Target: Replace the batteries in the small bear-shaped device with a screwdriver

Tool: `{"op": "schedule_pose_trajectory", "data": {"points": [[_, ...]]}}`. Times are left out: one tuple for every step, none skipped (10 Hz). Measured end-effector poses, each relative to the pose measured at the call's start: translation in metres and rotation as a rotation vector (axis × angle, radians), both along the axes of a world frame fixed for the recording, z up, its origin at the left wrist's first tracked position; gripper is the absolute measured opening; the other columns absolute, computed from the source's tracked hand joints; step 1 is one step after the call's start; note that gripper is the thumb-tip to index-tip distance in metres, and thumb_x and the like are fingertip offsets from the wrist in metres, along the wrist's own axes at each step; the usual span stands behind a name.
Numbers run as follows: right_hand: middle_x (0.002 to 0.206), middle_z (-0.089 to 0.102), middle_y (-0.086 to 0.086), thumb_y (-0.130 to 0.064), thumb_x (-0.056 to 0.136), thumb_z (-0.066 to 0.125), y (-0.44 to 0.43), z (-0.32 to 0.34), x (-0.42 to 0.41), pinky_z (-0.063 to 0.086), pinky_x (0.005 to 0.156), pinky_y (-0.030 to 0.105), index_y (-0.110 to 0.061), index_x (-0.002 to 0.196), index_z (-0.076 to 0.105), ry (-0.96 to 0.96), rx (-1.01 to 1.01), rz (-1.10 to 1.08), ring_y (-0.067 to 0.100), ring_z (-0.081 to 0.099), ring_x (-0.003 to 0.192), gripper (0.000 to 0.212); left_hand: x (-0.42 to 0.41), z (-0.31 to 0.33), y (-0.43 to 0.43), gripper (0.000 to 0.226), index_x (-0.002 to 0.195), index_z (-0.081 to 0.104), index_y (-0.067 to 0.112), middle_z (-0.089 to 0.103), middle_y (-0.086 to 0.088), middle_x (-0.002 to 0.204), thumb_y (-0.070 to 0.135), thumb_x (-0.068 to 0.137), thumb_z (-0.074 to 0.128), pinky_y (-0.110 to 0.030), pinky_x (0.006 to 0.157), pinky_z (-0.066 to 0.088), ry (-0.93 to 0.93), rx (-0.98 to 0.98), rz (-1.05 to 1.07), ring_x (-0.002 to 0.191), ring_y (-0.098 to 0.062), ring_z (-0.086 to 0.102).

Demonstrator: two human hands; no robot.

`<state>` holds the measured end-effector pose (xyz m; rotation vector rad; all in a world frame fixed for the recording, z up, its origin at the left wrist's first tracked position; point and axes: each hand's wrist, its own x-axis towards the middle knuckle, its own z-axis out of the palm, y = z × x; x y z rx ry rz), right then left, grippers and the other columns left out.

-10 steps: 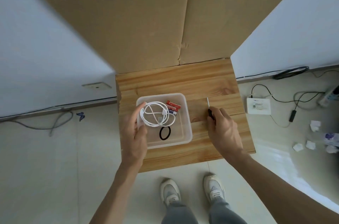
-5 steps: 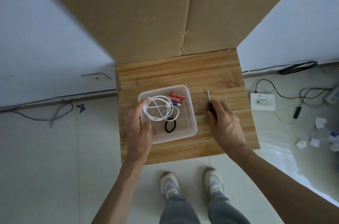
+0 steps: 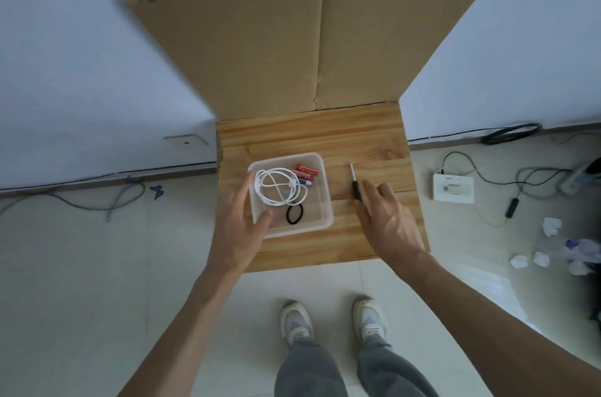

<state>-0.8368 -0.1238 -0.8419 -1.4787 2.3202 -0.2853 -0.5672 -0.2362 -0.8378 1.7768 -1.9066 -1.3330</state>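
Right hand, fingers straight, beside screwdriver.

Bits and pieces around a small wooden table

A clear plastic container sits on the table with a coiled white cable and a black hair tie inside. A flattened cardboard sheet leans against the wall behind the table. On the tiled floor to the right lie a white box with cords and crumpled paper; grey-white shoes stand below.

cardboard blocks rear, gap between tub and screwdriver
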Motion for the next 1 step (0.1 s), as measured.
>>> {"op": "schedule_pose_trajectory", "data": {"points": [[0.107, 0.057, 0.009, -0.032, 0.11, 0.05, 0.0092, 0.0211, -0.006, 0.038, 0.061, 0.034, -0.015, 0.138, 0.053, 0.031, 0.074, 0.008, 0.036, 0.069, 0.078, 0.032, 0.0041, 0.0244, 0.014, 0.077, 0.16, 0.03, 0.057, 0.05, 0.006, 0.156, 0.06, 0.091, 0.065, -0.054, 0.115, 0.049, -0.149, -0.031, -0.078, 0.143, -0.025, 0.052]]}}
